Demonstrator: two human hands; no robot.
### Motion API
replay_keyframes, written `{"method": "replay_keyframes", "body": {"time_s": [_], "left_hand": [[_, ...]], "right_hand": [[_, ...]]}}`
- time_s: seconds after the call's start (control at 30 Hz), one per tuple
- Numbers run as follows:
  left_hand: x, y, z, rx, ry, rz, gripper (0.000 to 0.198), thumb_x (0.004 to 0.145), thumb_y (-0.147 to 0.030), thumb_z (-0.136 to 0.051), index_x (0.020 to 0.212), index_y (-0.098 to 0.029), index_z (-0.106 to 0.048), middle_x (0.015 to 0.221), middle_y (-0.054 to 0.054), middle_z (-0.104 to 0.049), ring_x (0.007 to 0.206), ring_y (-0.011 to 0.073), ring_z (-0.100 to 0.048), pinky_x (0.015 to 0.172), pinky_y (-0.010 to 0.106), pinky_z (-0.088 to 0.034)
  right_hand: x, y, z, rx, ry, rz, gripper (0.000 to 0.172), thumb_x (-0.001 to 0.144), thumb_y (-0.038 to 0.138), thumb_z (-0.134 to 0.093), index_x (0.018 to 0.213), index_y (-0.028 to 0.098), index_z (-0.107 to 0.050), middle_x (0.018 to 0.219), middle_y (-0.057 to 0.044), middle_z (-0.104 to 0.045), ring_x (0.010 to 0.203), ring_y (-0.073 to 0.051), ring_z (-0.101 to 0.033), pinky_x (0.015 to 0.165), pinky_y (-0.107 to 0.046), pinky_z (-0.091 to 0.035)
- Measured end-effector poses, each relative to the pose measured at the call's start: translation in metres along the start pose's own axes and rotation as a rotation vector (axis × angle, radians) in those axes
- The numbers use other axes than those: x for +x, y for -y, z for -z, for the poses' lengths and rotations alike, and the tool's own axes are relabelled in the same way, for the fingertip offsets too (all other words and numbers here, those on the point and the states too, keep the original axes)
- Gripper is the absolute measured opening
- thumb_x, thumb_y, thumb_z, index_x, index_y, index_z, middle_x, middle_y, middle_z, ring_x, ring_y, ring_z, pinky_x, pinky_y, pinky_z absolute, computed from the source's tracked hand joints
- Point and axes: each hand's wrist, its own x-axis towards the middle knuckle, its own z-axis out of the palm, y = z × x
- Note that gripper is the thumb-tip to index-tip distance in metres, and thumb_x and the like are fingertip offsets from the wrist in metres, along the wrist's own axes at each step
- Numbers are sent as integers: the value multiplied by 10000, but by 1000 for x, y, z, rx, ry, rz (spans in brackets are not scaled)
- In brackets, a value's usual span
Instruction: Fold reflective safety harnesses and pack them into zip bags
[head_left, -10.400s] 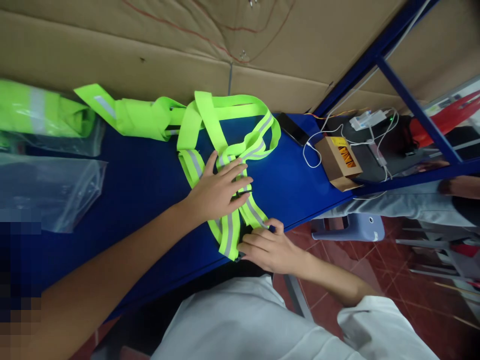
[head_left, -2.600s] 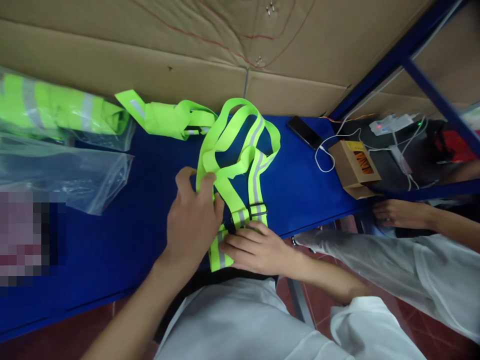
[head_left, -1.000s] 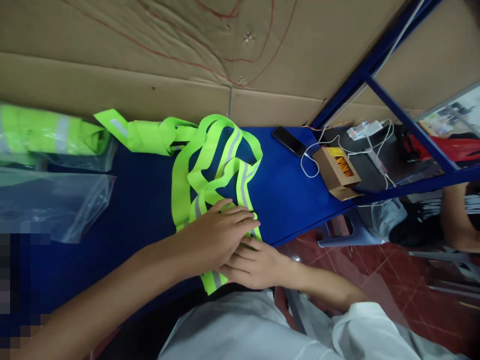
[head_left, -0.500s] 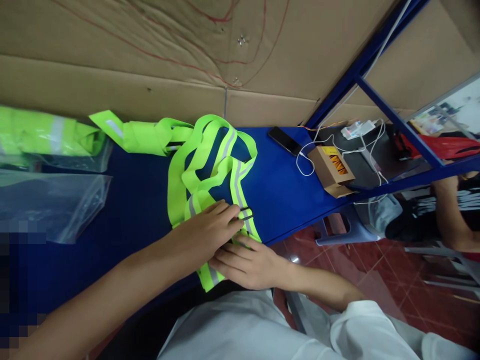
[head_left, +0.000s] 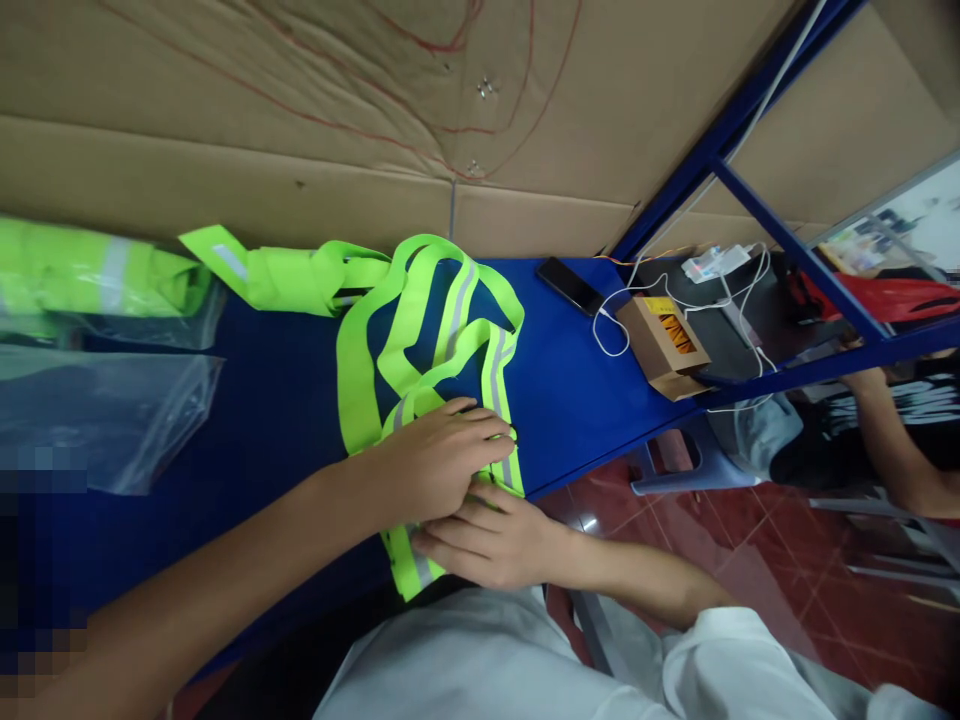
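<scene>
While pressing down on a tangle of neon-green reflective strap (head_left: 356, 390), can't really make out a proper grip anywhere. Left hand (head_left: 442, 455) palm-down across the webbing, fingers bent over the right-hand length, undersides hidden, so no telling whether pinching or just holding flat. Right hand (head_left: 495, 540) just below, fingers laid close together over the near part; same deal, can't say if actually gripping. Hands bunched together, seemingly touching. Short end of strap poking out past the right fingertips, by the near edge of the blue surface (head_left: 570, 400).

Progress-wise, looks partway at best, just guessing: a bit gathered flat-ish under the hands, most of the rest fanned out in loose, overlapping loops towards the cardboard wall (head_left: 337, 180). Nowhere near compact, so plenty left to sort by the look of it.

Just behind and to the left, a rolled green bundle (head_left: 289, 280) with a pointed tail, either butting up against the loops or running into them, hard to say which. Further left, a bagged green bundle (head_left: 60, 265), pretty finished-looking; in front of that, a clear plastic bag (head_left: 120, 410). Over on the right, a black phone (head_left: 570, 287) and an opened cardboard box (head_left: 652, 340). Past the edge, a bluish stool (head_left: 694, 465) and another person's arm (head_left: 892, 440).
</scene>
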Motion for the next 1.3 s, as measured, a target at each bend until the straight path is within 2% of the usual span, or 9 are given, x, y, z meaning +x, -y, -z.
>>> {"method": "replay_keyframes", "body": {"time_s": [0.13, 0.23, 0.3, 0.43, 0.57, 0.7, 0.93, 1.13, 1.3], "left_hand": [[3, -5, 9, 58, 26, 11, 307, 858, -29, -505, 1091, -168, -647, 1117, 53, -721, 996, 237, -650, 910, 414, -422], [9, -9, 17, 67, 76, 45, 209, 811, -38, -539, 948, -169, -627, 835, 32, -660, 805, 228, -608, 822, 406, -408], [13, -9, 19, 45, 81, 67, 208, 777, -34, -558, 918, -175, -620, 792, 24, -625, 766, 223, -581, 788, 397, -396], [16, -1, 10, -7, 49, 83, 292, 777, -39, -574, 1006, -192, -669, 923, 34, -650, 888, 232, -595, 825, 389, -408], [11, 10, 1, -59, -52, 59, 315, 901, -76, -527, 1100, -229, -716, 1133, 38, -660, 1017, 203, -613, 952, 378, -439], [5, 22, -4, -39, -131, 49, 218, 1018, -205, -515, 1046, -192, -731, 1147, 73, -659, 1057, 222, -616, 965, 392, -471], [0, 25, -7, 25, -145, 70, 276, 1082, -294, -468, 1061, -175, -716, 1162, 100, -644, 1097, 253, -601, 979, 429, -480], [-11, 8, 6, 45, -54, 68, 291, 1046, -181, -437, 1150, -177, -709, 1314, 125, -672, 1309, 283, -580, 1139, 496, -412], [-24, -7, 10, 32, 49, 89, 525, 833, -41, -554, 1314, -228, -655, 1553, 95, -556, 1500, 309, -442, 1211, 534, -330]], "right_hand": [[2, 0, 3, 1, 3, -12, 281, 1000, 242, -639, 1251, 166, -741, 1274, -44, -725, 1137, -191, -616, 1078, -358, -482], [0, -3, 3, -2, -21, 20, 282, 999, 232, -641, 1256, 167, -737, 1280, -40, -725, 1142, -182, -616, 1082, -354, -480], [-3, -7, 1, 0, -27, 32, 284, 1002, 236, -641, 1261, 166, -733, 1293, -42, -722, 1142, -176, -617, 1068, -352, -485], [-8, -10, -2, 17, -4, 41, 315, 1020, 273, -627, 1301, 158, -709, 1339, -64, -705, 1176, -183, -613, 1056, -374, -491], [-8, -6, -2, 13, -20, 49, 318, 1015, 268, -629, 1304, 161, -709, 1351, -64, -702, 1177, -178, -609, 1056, -365, -488], [-6, 0, 0, 7, -8, 25, 334, 1027, 276, -609, 1333, 179, -699, 1392, -54, -682, 1162, -161, -598, 1128, -373, -452], [-2, 3, 1, -2, -3, 16, 344, 1035, 280, -593, 1352, 191, -693, 1389, -38, -684, 1191, -167, -576, 1152, -384, -442], [-5, 2, -3, 18, 9, 3, 345, 1033, 293, -601, 1348, 189, -696, 1389, -31, -680, 1179, -166, -582, 1132, -374, -448], [-7, 3, -6, 0, 5, 24, 317, 1034, 297, -596, 1318, 213, -709, 1367, -35, -687, 1181, -177, -588, 1096, -371, -459]]}}
